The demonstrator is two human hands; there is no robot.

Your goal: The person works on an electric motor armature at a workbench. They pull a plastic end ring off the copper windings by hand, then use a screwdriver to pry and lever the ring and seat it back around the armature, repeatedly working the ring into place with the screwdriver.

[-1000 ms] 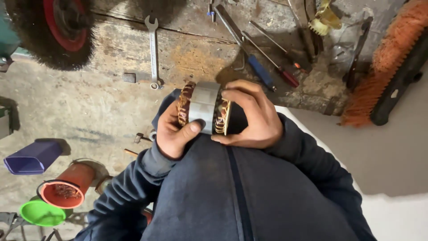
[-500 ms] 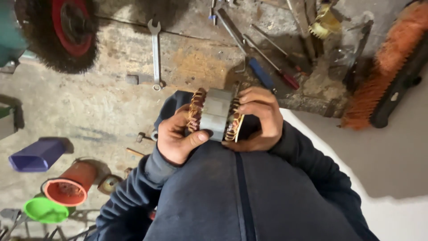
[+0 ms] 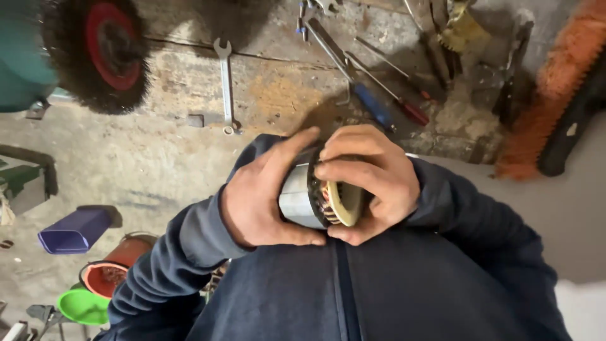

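Both my hands hold a motor stator (image 3: 303,201) close to my chest: a grey metal cylinder with copper windings and a pale insulating ring at its right end. My left hand (image 3: 255,199) wraps the grey body from the left, thumb underneath. My right hand (image 3: 372,180) clasps the right end, its fingers curled over the ring and windings. Dark blue sleeves and the jacket front fill the lower part of the head view.
A worn workbench behind holds a spanner (image 3: 225,82), a blue-handled screwdriver (image 3: 372,104), a red-handled one (image 3: 413,112) and an orange brush (image 3: 555,95). A wire wheel with red hub (image 3: 107,47) is upper left. A purple box (image 3: 74,230), orange pot (image 3: 113,271) and green lid (image 3: 82,306) lie lower left.
The stator has been turned in my hands, so its right end with the pale ring now faces up. My right fingers have shifted over that end.
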